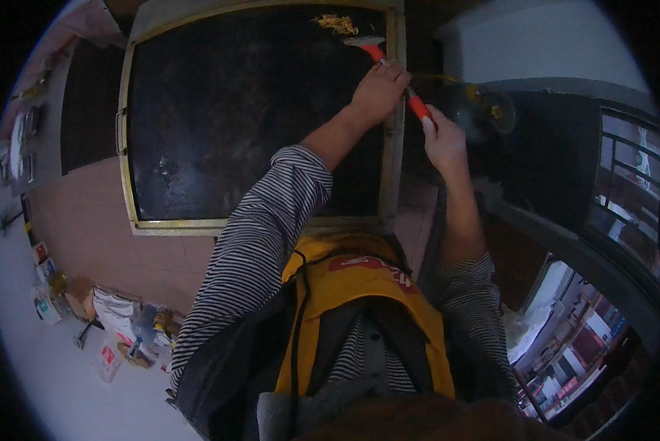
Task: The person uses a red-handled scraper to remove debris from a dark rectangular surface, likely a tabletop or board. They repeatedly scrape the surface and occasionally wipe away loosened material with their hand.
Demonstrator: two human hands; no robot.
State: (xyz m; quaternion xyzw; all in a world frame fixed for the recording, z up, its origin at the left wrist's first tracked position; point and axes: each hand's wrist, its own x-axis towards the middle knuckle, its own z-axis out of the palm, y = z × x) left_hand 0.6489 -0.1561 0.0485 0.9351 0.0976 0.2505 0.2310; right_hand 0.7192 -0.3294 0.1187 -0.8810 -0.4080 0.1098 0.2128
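Observation:
Both hands grip a red-handled scraper point(420, 106) with a wide, flat blade. My left hand point(381, 91) wraps the shaft nearer the blade, above the right edge of a framed dark panel point(253, 121). Farther back along the red grip, my right hand point(446, 138) holds the handle's end, out past the frame. The blade lies over the panel's far right corner. Just beyond it sits a small heap of pale, curled shavings point(336, 23). Greyish smears mark the panel's lower left.
A metal handle point(120, 131) projects from the frame's left side. Boxes, bags and loose items point(118, 314) lie on the floor at lower left. To the right are a yellowish fitting with a clear round part point(495, 112) and a barred window point(633, 160).

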